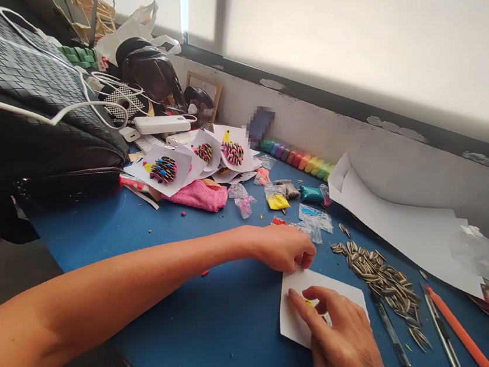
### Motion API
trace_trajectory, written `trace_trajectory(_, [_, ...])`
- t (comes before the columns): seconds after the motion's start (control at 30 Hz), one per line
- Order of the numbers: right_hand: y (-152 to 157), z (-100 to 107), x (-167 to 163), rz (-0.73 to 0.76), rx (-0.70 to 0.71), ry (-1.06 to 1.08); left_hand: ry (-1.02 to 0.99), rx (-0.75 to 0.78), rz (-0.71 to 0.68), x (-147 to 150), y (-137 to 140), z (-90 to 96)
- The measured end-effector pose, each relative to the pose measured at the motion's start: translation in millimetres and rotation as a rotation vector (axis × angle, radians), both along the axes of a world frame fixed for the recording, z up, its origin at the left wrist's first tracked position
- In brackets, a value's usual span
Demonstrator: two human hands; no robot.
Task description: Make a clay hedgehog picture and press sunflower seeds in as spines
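Note:
A white paper card (292, 324) lies on the blue tabletop in front of me. My left hand (283, 249) is at the card's far left corner, near small clear bags. Its fingers curl downward and hide whatever they hold, if anything. Over the card is my right hand (344, 339), fingers bent but apart, one fingertip resting near the card's left side. A small yellow piece (310, 303) shows on the card beneath those fingers, mostly covered. To the right of the card lies a pile of striped sunflower seeds (382, 276).
A bag of yellow clay (278, 201) and other clay packets lie beyond my left hand. Seed-covered cards (164, 171) rest by a pink cloth (201, 195). An orange tool (460, 329) and a dark pen (403, 358) lie right. A black bag (58, 109) stands left.

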State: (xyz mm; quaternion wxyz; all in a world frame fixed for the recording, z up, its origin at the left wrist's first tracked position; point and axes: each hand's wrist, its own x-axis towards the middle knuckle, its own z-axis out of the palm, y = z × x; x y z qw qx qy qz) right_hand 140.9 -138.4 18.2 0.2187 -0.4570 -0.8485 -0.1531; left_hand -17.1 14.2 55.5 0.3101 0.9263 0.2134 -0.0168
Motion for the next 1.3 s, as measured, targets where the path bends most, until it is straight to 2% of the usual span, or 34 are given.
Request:
trace_trajectory(0.17, [1, -3, -6, -0.006, 0.011, 0.038, 0.017, -0.005, 0.015, 0, -2, 1.7])
trace_trajectory(0.3, [-1, 2, -4, -0.038, 0.024, 0.069, 0.025, -0.007, 0.014, 1, -3, 2.6])
trace_trajectory(0.53, [2, 16, 21, -0.194, 0.023, 0.062, 0.027, 0.004, 0.026, 1, -5, 1.4])
trace_trajectory(0.7, [9, 17, 36, -0.207, -0.036, 0.032, -0.012, 0.033, 0.019, 1, -4, -0.2])
trace_trajectory(0.83, [14, 11, 44, -0.165, -0.026, -0.012, -0.068, 0.111, 0.066, 4, -6, -2.1])
trace_trajectory(1.07, [20, -3, 51, -0.140, 0.115, -0.068, -0.169, 0.295, 0.209, 2, -18, -20.0])
trace_trajectory(1.3, [27, 1, 52, -0.045, 0.111, -0.152, -0.237, 0.461, 0.222, -2, -28, -37.0])
